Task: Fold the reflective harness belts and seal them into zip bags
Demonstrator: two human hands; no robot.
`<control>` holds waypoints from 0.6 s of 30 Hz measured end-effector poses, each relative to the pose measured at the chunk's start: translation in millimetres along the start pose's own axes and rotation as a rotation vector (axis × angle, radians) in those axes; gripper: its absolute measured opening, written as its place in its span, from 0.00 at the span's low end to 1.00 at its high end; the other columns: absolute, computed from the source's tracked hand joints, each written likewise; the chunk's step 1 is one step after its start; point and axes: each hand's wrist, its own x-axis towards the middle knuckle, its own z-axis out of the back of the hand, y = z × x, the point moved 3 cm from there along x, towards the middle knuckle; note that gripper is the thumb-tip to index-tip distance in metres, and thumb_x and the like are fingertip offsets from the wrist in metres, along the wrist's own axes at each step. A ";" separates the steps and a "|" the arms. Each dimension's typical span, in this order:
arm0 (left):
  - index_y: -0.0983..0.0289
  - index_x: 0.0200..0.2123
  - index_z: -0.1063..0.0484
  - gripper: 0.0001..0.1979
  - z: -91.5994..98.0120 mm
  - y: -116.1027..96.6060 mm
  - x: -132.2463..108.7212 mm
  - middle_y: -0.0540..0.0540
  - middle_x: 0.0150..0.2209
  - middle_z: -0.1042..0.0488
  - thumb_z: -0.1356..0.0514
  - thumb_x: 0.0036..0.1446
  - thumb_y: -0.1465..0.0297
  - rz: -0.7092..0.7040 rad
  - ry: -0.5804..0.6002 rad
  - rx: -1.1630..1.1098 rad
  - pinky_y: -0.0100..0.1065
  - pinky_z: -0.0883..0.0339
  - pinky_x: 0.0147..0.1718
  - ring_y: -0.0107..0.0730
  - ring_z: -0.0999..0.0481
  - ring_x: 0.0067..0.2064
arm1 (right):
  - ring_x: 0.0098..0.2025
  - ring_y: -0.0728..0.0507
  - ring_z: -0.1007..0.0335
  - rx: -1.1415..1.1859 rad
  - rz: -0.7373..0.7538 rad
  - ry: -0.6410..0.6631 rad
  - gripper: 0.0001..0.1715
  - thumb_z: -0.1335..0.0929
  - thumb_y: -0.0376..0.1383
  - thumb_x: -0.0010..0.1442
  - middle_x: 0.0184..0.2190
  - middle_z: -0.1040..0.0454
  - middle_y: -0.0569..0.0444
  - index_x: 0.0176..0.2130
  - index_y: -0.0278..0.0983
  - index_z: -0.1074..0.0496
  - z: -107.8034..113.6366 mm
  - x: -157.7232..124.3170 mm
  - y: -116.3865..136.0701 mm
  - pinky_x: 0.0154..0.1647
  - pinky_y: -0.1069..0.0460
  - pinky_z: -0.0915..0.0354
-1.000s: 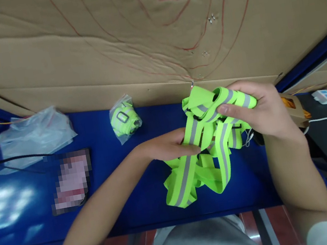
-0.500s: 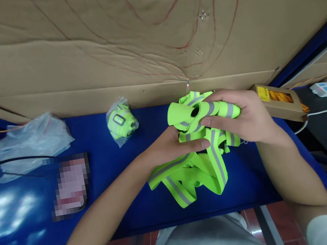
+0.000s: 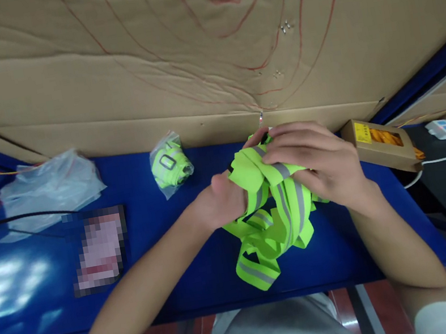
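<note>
A neon-green strap vest with grey reflective stripes (image 3: 273, 221) is bunched between both hands above the blue table (image 3: 182, 278). My left hand (image 3: 220, 202) is closed on the straps from the left, its fingers tucked under the fabric. My right hand (image 3: 313, 165) lies curled over the top of the bundle and grips it. Loose loops of strap hang down onto the table in front of me.
A second green vest packed in a clear bag (image 3: 170, 165) lies at the back centre. Empty clear bags (image 3: 49, 186) sit at the back left, a blurred flat item (image 3: 99, 249) nearer. A brown carton (image 3: 383, 144) stands at the right. Cardboard (image 3: 185, 52) backs the table.
The straps have been gathered into a tighter bundle. My right hand has turned over onto the top of it and my left hand has slid in under the fabric.
</note>
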 end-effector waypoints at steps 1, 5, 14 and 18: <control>0.59 0.50 0.24 0.40 -3.0 -1.9 0.2 0.59 0.48 0.20 0.27 0.38 0.41 -0.011 0.028 -0.032 0.50 0.29 0.55 0.60 0.28 0.62 | 0.62 0.37 0.28 -0.016 0.012 -0.008 0.17 0.33 0.31 0.69 0.52 0.22 0.49 0.55 0.43 0.24 -1.3 -0.1 -0.2 0.63 0.39 0.32; 0.61 0.46 0.22 0.30 -13.4 -4.5 1.4 0.58 0.49 0.20 0.28 0.48 0.47 -0.060 0.128 -0.141 0.48 0.30 0.58 0.56 0.27 0.62 | 0.62 0.38 0.29 -0.051 -0.014 -0.013 0.23 0.34 0.28 0.67 0.56 0.25 0.49 0.58 0.46 0.27 -12.5 -1.7 -2.7 0.62 0.39 0.31; 0.61 0.46 0.21 0.22 -9.8 -0.2 2.8 0.53 0.45 0.17 0.30 0.46 0.60 -0.061 -0.080 -0.099 0.42 0.26 0.51 0.50 0.21 0.55 | 0.73 0.34 0.44 0.081 -0.133 0.180 0.36 0.33 0.51 0.69 0.69 0.37 0.44 0.69 0.43 0.41 -25.1 1.7 5.6 0.76 0.32 0.56; 0.62 0.51 0.23 0.27 -8.9 -4.6 6.5 0.56 0.44 0.17 0.31 0.45 0.64 -0.038 0.013 -0.057 0.46 0.26 0.49 0.53 0.19 0.51 | 0.72 0.38 0.43 0.277 -0.421 0.076 0.30 0.35 0.47 0.72 0.69 0.36 0.50 0.69 0.46 0.39 -10.8 -2.5 -14.4 0.74 0.37 0.46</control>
